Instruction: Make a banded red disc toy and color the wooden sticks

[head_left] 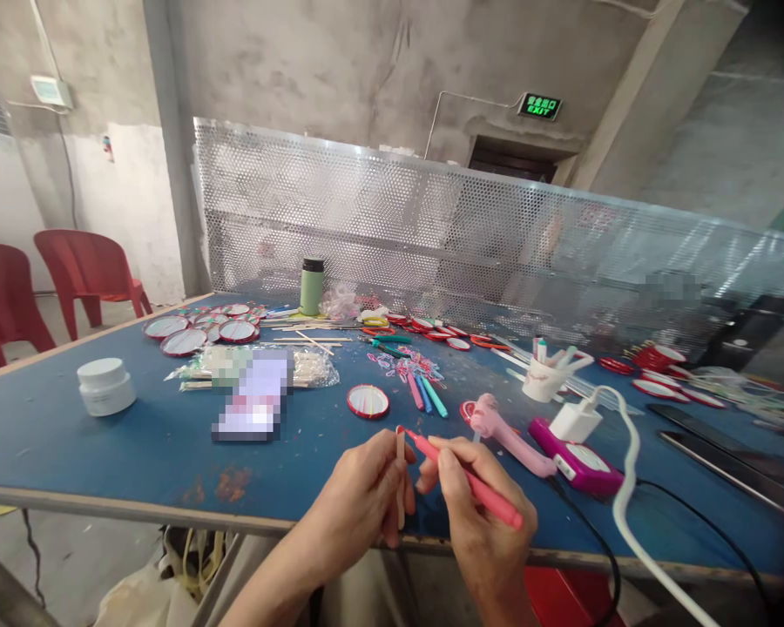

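Observation:
Between the thumb and fingers of my left hand (366, 488) is an upright wooden stick (401, 479) with a small red tip. My right hand (487, 509) grips a pink-red marker (480, 488) like a pen, its tip pointing at the stick's top end. Whether marker and stick touch, I cannot tell. Just beyond my hands lies a round red-rimmed disc (368, 401). Behind it are pink, blue and teal markers (431, 394) and a heap of small colourful pieces (415, 364). A pink hot glue gun (510, 438) rests right of my right hand.
On the blue table (150, 453) stand a white jar (105, 387), a phone (254, 396), a green bottle (312, 286), a white cup (544, 376) and a purple power strip (581, 461) with cables. Red-rimmed discs (183, 340) lie back left. A perforated metal panel (366, 226) stands behind.

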`<state>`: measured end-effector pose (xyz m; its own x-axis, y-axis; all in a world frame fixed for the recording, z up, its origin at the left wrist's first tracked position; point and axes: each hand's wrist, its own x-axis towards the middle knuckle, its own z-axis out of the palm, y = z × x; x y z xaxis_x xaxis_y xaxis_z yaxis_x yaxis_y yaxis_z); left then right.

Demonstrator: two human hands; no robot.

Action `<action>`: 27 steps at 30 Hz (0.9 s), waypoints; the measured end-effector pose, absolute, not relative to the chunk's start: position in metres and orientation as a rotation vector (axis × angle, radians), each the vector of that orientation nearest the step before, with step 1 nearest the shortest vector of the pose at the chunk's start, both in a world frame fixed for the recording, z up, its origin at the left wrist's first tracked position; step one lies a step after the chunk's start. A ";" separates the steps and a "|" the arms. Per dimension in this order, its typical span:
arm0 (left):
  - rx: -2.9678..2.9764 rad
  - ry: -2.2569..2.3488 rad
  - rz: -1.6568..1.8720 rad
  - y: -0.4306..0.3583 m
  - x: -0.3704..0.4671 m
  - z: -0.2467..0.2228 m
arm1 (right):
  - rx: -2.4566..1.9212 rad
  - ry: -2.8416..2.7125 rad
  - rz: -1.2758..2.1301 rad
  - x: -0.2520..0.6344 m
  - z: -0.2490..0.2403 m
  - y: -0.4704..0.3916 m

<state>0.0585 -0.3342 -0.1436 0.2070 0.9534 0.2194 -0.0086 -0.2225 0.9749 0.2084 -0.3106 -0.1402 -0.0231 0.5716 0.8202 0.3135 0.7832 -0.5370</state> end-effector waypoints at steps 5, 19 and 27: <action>1.454 0.997 1.189 -0.334 0.060 -0.142 | -0.701 -1.644 0.237 0.208 -0.141 -0.310; 1.468 1.027 1.200 -0.335 0.061 -0.143 | -0.666 -1.681 0.220 0.206 -0.140 -0.310; 1.469 1.059 1.197 -0.335 0.061 -0.142 | -0.689 -1.692 0.184 0.206 -0.139 -0.309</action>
<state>0.0609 -0.3348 -0.1416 0.1519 0.9716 0.1812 0.0610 -0.1922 0.9795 0.2062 -0.3093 -0.1394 -0.0841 0.5330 0.8419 0.3399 0.8096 -0.4786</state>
